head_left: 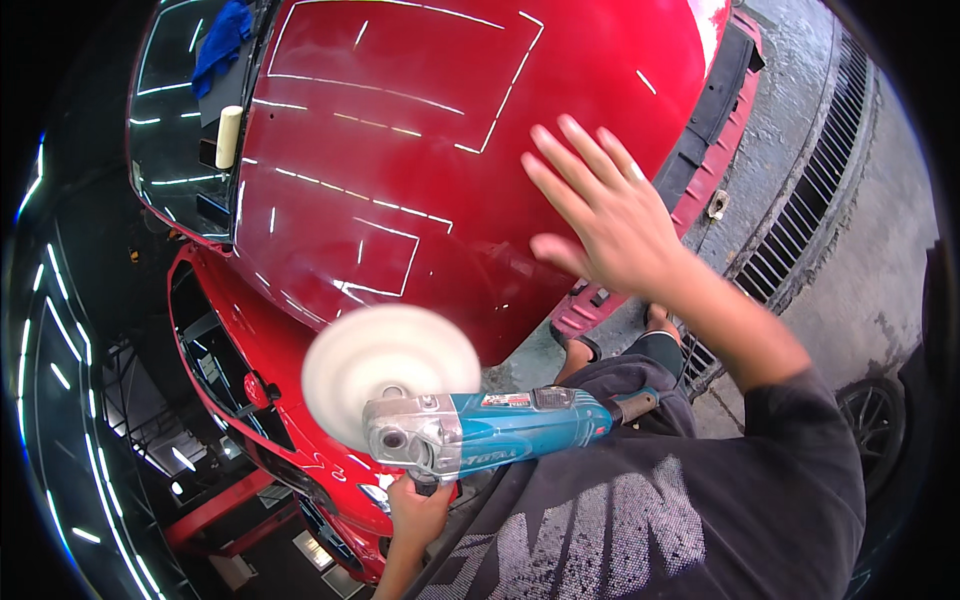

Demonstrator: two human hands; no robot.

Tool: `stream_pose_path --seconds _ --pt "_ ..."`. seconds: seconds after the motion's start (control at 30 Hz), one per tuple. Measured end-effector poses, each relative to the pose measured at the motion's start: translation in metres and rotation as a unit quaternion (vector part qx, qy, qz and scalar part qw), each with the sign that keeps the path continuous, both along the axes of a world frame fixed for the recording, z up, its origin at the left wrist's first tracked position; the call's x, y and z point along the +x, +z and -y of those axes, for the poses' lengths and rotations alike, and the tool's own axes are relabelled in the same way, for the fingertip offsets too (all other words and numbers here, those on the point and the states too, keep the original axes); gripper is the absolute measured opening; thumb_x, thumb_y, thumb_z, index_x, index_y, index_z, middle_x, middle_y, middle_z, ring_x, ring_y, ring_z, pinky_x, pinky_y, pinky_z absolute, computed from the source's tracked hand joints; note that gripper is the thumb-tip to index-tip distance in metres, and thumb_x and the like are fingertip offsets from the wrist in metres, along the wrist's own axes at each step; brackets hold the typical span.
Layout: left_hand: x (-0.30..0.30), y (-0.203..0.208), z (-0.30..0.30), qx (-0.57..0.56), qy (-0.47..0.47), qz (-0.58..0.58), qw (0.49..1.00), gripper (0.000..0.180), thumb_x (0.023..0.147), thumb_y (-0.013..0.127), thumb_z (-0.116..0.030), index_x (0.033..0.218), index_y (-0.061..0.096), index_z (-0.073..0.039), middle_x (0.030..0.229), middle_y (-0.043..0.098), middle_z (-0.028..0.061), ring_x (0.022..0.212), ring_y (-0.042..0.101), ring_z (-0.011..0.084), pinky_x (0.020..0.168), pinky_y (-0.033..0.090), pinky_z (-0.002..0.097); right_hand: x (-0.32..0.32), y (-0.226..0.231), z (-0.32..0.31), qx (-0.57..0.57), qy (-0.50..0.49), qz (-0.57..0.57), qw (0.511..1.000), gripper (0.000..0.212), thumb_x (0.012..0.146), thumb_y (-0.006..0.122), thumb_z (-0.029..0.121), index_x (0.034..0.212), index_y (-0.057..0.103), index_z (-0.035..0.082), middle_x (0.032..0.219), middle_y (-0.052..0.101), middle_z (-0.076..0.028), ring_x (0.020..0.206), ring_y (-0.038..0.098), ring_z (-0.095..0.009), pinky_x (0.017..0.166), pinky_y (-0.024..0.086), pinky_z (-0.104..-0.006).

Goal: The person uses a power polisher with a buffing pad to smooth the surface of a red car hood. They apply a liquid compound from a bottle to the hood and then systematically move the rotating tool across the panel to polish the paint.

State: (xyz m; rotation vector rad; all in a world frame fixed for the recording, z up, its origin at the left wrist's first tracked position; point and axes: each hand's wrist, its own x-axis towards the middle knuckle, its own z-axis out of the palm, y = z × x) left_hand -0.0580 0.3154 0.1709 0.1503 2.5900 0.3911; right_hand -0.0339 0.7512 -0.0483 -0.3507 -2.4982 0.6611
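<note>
Beside a red hood, a teal polisher at the waist

Across the front of a dark shirt (750, 480) lies the teal polisher (530, 430), just off the near corner of the hood (400, 170). Its long axis runs left to right in the view, nearly level, the tail slightly higher. The silver gear head (412, 430) points left; the grey tail end (635, 405) points right. The round white pad (390, 345) sits at the head end, reaching toward the hood; whether it touches the paint I cannot tell.

The left hand (418, 515) has its fingers curled around the black side handle (425, 487) below the gear head, though they are partly hidden. The right hand (610, 220) is spread wide with fingers straight, holding nothing, its back showing over the hood; contact cannot be told. Near the windscreen are a cream bottle (228, 137) and a blue cloth (222, 45).
</note>
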Motion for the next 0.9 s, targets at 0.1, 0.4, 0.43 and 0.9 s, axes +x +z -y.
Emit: stream_pose_path --seconds 0.1,0.4,0.43,0.9 --pt "0.004 0.001 -0.007 -0.012 0.026 0.016 0.999 0.026 0.095 0.088 -0.011 0.118 0.085 0.001 0.096 0.085 0.0044 0.084 0.07 0.01 0.079 0.057 0.0336 -0.061 -0.023 -0.009 0.078 -0.023 0.059 0.995 0.105 0.105 0.054 0.08 0.177 0.043 0.003 0.186 0.038 -0.017 0.176 0.026 -0.036 0.143 0.02 -0.0555" --pt "0.014 0.008 -0.01 0.007 0.058 0.019 0.998 0.017 0.098 0.087 -0.01 0.11 0.083 0.002 0.088 0.081 -0.0001 0.078 0.066 0.0068 0.073 0.054 0.0312 -0.048 -0.022 0.079 0.114 0.151 0.125 0.974 0.114 0.106 0.04 0.089 0.183 0.031 0.005 0.192 0.027 -0.015 0.18 0.014 -0.034 0.146 0.008 -0.0567" --pt "0.013 0.009 -0.012 0.001 0.058 0.02 0.998 0.016 0.099 0.087 -0.009 0.108 0.082 0.002 0.087 0.08 -0.0007 0.077 0.066 0.0069 0.072 0.054 0.0313 -0.049 -0.025 0.074 0.105 0.165 0.11 0.974 0.112 0.106 0.041 0.089 0.183 0.031 0.008 0.192 0.027 -0.012 0.18 0.015 -0.031 0.146 0.008 -0.0565" --pt "-0.001 0.002 -0.009 -0.036 0.008 -0.004 0.999 0.02 0.098 0.089 -0.015 0.108 0.082 0.001 0.084 0.081 0.0035 0.074 0.068 0.0105 0.071 0.054 0.0347 -0.069 -0.031 -0.033 0.127 0.005 0.084 0.988 0.103 0.108 0.032 0.09 0.183 0.035 0.021 0.19 0.034 0.0 0.178 0.02 -0.025 0.148 0.009 -0.055"
